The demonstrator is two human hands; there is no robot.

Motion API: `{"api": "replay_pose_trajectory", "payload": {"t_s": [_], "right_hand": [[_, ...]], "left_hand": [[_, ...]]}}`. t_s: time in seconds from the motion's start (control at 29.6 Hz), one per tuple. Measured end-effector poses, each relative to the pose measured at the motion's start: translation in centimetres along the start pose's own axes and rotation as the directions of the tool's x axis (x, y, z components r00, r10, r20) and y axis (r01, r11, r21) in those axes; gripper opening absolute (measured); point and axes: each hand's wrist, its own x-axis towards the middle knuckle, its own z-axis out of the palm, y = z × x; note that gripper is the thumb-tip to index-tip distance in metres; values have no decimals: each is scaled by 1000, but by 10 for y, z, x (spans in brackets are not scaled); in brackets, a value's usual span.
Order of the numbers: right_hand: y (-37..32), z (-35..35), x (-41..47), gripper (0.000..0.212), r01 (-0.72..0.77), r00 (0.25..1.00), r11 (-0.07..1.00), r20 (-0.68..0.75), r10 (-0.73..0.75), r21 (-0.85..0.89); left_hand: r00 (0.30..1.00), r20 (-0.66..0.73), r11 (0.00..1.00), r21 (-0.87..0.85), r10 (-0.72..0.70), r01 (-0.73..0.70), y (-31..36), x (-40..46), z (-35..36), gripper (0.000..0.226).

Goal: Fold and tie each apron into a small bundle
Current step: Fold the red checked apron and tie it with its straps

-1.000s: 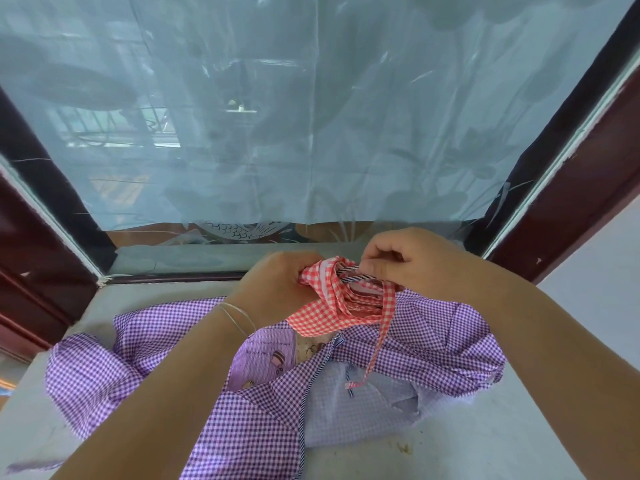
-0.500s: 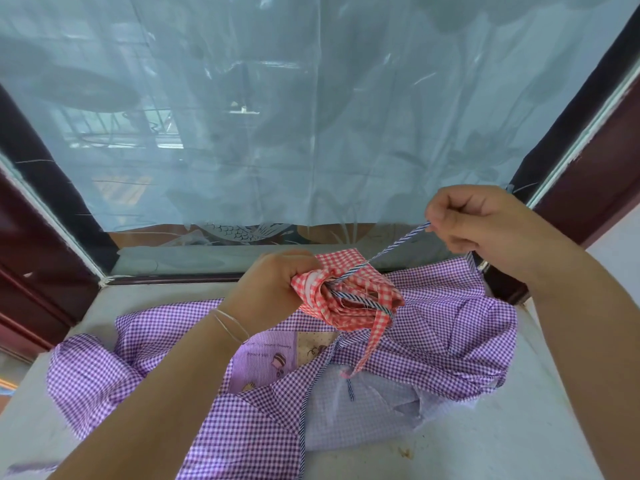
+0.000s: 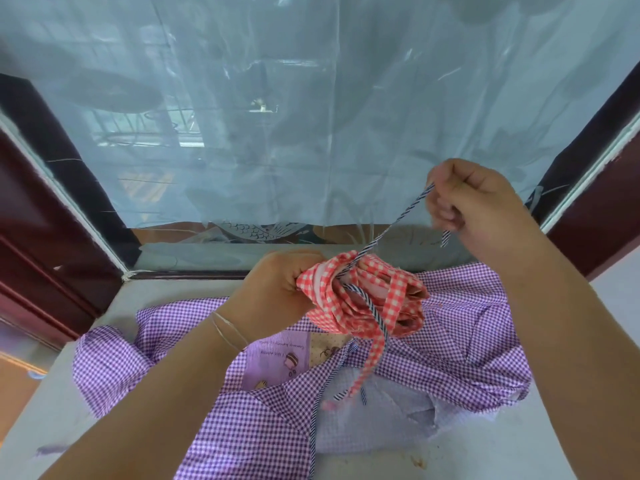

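Observation:
My left hand (image 3: 277, 289) grips a red-and-white checked apron bundle (image 3: 367, 299), folded small and held above the table. A navy-and-white striped tie (image 3: 394, 226) runs taut from the bundle up to my right hand (image 3: 471, 206), which pinches it at the upper right. Another loop of the striped tie crosses the bundle's front. A red checked strap (image 3: 374, 355) hangs down from the bundle. Under it, a purple checked apron (image 3: 467, 334) with a printed pocket lies spread and crumpled on the table.
The grey table (image 3: 485, 452) has a stained surface at the front right. A window covered with clear plastic sheet (image 3: 311, 116) rises right behind it, between dark red frames (image 3: 41, 237). The purple apron covers most of the table's middle.
My right hand has pulled the striped tie out of the bundle, up and to the right, drawing it taut. My left hand has kept its grip on the bundle.

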Motion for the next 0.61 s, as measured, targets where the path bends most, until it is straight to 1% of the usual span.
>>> {"api": "replay_pose_trajectory", "payload": {"t_s": [0.07,0.14,0.2,0.24,0.27,0.3,0.37,0.41,0.44,0.47,0.51,0.54,0.57,0.61], "right_hand": [[-16,1,-5,29,80,995,993,60,-75,-90],[-28,9,-11,22,154,979,975,155,-130,-158],[-31,15,-16,23,162,967,968,228,-117,-189],[-29,17,-17,25,137,972,967,217,-90,-214],[-24,18,-18,28,98,983,968,172,-58,-232],[-16,18,-16,30,59,996,961,85,-37,-272],[0,16,-10,34,-49,992,897,-122,-6,-439],[6,14,-6,38,-130,979,874,-200,38,-468],[10,12,-5,42,-219,960,896,-247,128,-386],[12,11,-4,43,-292,938,935,-249,240,-199],[10,10,-4,42,-338,922,941,-196,334,15],[6,11,-4,38,-356,916,915,-122,382,189],[2,12,-5,33,-358,919,896,-71,388,264],[-1,15,-8,28,-346,927,896,-45,372,278]], "left_hand": [[995,-25,995,-17,-96,96,-6,-2,1,20],[973,-72,975,-53,-219,216,-13,0,2,15],[926,-125,934,-62,-357,352,-18,5,5,10],[895,-144,907,-75,-422,415,-20,7,6,8],[868,-152,881,-105,-473,462,-22,9,6,7],[845,-145,856,-148,-515,496,-22,12,6,14],[814,-67,797,-264,-577,543,-23,14,7,25],[804,-12,765,-316,-595,562,-24,16,7,27],[793,45,735,-346,-608,583,-24,16,9,27],[782,85,717,-345,-618,605,-24,15,11,26],[770,109,709,-326,-629,625,-24,15,14,25],[758,111,705,-303,-643,642,-25,15,17,23],[741,94,696,-283,-665,660,-27,15,20,21],[720,64,681,-277,-691,678,-28,16,22,20]]}}
